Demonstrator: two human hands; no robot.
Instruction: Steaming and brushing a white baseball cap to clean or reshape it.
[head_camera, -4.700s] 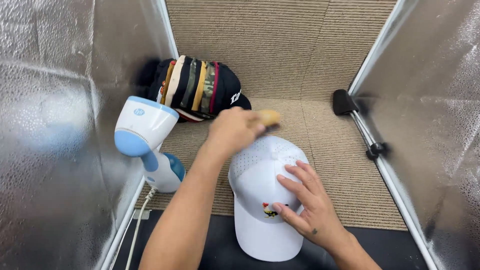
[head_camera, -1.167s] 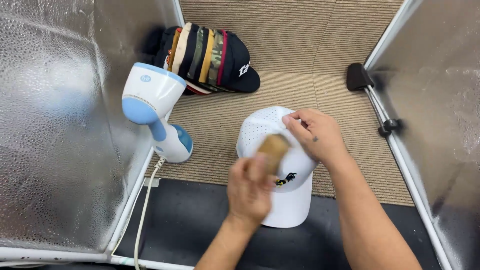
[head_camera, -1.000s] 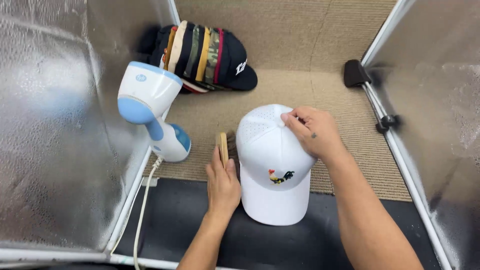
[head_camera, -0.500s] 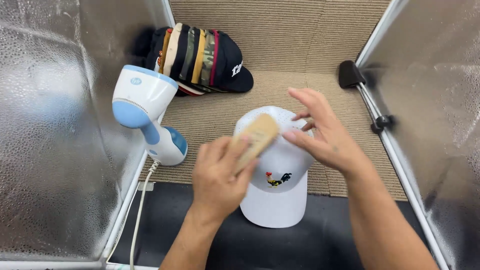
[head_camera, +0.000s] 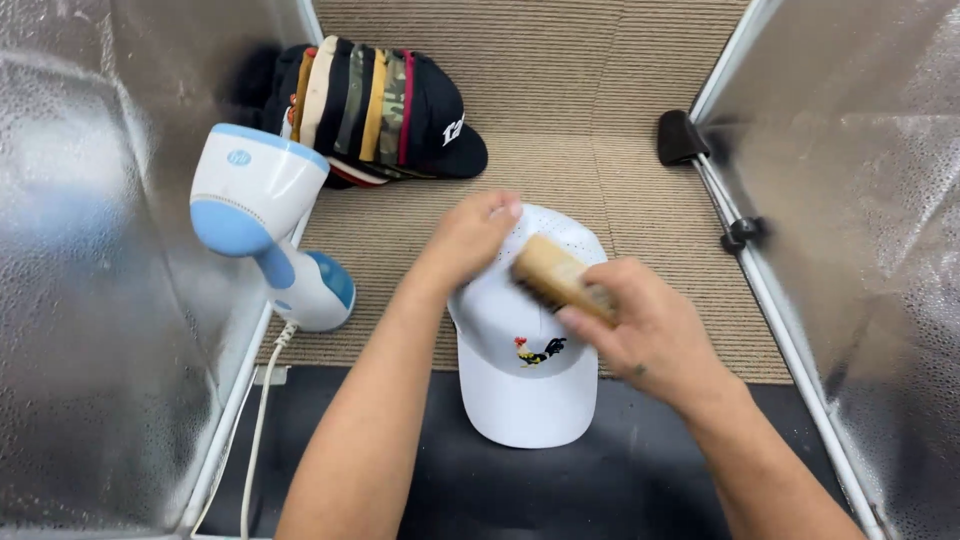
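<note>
- The white perforated baseball cap (head_camera: 525, 370), with a small embroidered rooster patch in red, yellow and black on its front panel, lies in the middle of the view, brim toward six o'clock over the black mat (head_camera: 620, 470), crown on the beige ribbed carpet (head_camera: 560, 90).
- The small wooden-backed brush (head_camera: 553, 277) is now in the right hand (head_camera: 650, 335); half a second ago the left hand carried it above the cap. The right fingers are closed around the brush's near end, holding it against the crown at the cap's two o'clock side.
- The left hand (head_camera: 465, 240) has moved to the top of the crown, at the cap's eleven o'clock; its fingers are curled down on the fabric, holding nothing else and steadying the cap. The swap suggests the brushing is shifting to the right side of the crown.
- At nine o'clock from the cap stands a white and light-blue handheld garment steamer (head_camera: 270, 230) with a small round blue mark on its head; its white cord (head_camera: 262, 420) trails toward seven o'clock.
- At eleven o'clock, well apart, a row of nested caps (head_camera: 370, 105) in black, cream, camouflage, yellow and red lies on the carpet; the nearest black one bears white lettering on its front.
- Crinkled silver foil walls (head_camera: 860, 200) enclose both sides; at two o'clock a black clamp (head_camera: 682, 135) grips the right wall's frame.
</note>
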